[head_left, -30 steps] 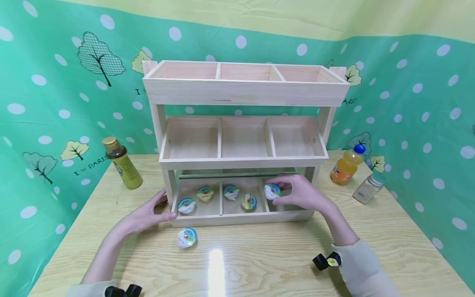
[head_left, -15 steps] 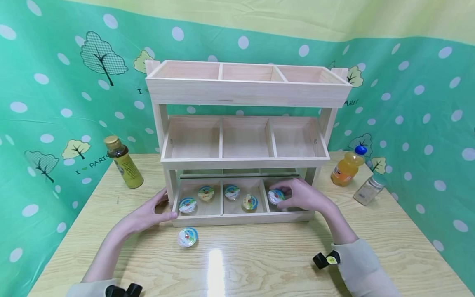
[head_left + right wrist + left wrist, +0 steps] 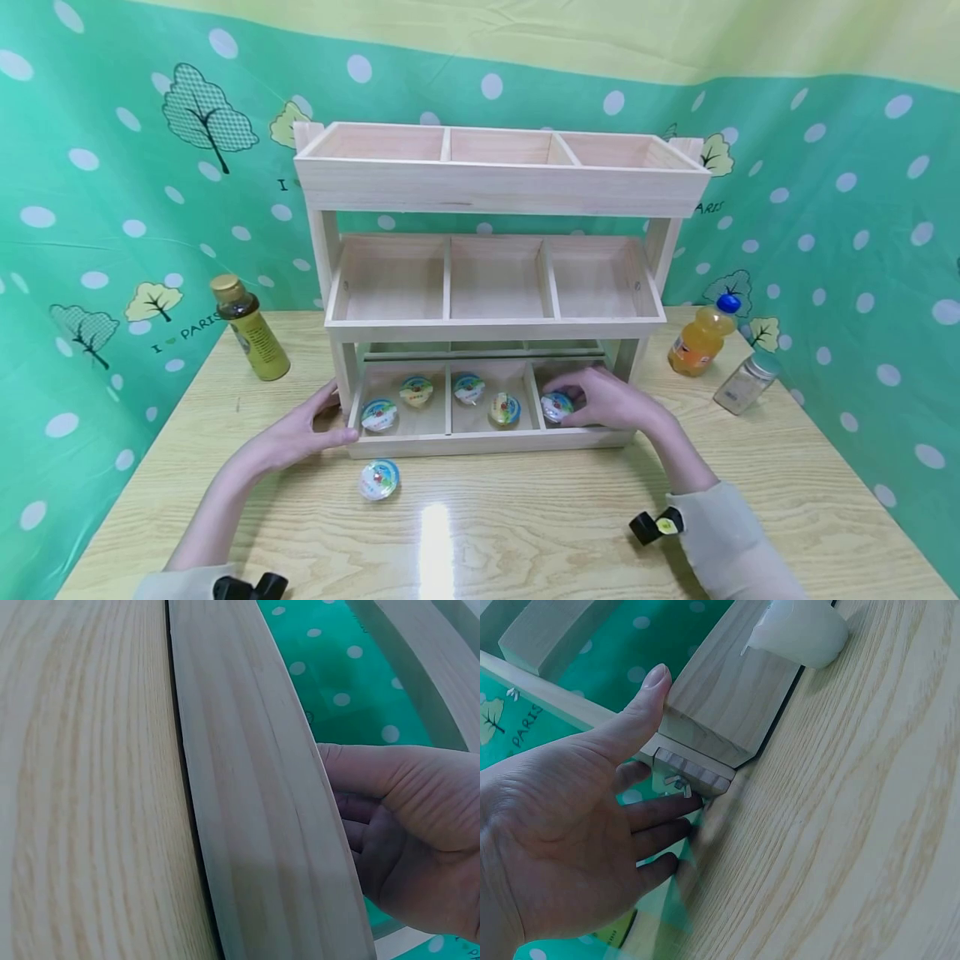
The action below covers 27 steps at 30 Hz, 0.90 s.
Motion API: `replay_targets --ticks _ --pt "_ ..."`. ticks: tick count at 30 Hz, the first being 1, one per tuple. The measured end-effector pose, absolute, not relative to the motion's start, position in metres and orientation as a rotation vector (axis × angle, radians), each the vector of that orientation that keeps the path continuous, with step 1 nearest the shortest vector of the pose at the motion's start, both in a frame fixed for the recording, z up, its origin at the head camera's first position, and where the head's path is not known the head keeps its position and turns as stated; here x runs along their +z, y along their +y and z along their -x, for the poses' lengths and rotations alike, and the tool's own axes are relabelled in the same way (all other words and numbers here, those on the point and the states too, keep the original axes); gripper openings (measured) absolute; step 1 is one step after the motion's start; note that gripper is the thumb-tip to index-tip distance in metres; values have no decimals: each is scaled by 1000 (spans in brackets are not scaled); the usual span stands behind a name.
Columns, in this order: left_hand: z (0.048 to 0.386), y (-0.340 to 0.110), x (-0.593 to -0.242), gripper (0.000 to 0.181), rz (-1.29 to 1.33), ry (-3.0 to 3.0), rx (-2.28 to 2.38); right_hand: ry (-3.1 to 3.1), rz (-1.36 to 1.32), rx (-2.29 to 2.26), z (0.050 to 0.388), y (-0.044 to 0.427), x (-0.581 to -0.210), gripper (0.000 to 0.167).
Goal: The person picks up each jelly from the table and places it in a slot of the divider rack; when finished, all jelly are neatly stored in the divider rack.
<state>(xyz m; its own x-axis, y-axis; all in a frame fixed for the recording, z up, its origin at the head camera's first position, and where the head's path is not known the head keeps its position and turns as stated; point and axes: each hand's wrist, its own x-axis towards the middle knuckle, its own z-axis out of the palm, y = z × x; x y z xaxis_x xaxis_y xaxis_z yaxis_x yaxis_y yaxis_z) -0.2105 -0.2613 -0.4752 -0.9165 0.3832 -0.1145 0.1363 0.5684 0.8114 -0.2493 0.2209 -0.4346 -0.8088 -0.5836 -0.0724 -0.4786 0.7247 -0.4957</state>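
Observation:
In the head view, my right hand [image 3: 611, 398] holds a jelly cup [image 3: 557, 407] by its rim inside the right compartment of the wooden rack's [image 3: 480, 445] bottom tier. The front board hides this cup and the fingertips in the right wrist view. My left hand [image 3: 577, 825] is at the rack's lower left corner, thumb against the front board's end and fingers loosely extended beside the leg with a wing nut. Two jelly cups [image 3: 379, 415] lie in the bottom left compartment and two more [image 3: 505, 409] in the middle one. Another jelly cup [image 3: 378, 480] lies on the table before the rack.
A bottle with a gold cap [image 3: 255, 333] stands at the left of the table [image 3: 525, 525]. An orange drink bottle [image 3: 699, 340] and a small jar with a green lid [image 3: 745, 385] stand at the right. A polka-dot curtain [image 3: 112, 208] hangs behind.
My right hand has lowered the jelly cup into the bottom right compartment and brought it slightly towards the front board. The left hand stays at the rack's corner.

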Motion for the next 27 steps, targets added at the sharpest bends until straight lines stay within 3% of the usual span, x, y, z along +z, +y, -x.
replay_targets --ticks 27 --pt "211 -261 -475 104 -426 2545 1241 2724 822 -729 248 223 -431 47"
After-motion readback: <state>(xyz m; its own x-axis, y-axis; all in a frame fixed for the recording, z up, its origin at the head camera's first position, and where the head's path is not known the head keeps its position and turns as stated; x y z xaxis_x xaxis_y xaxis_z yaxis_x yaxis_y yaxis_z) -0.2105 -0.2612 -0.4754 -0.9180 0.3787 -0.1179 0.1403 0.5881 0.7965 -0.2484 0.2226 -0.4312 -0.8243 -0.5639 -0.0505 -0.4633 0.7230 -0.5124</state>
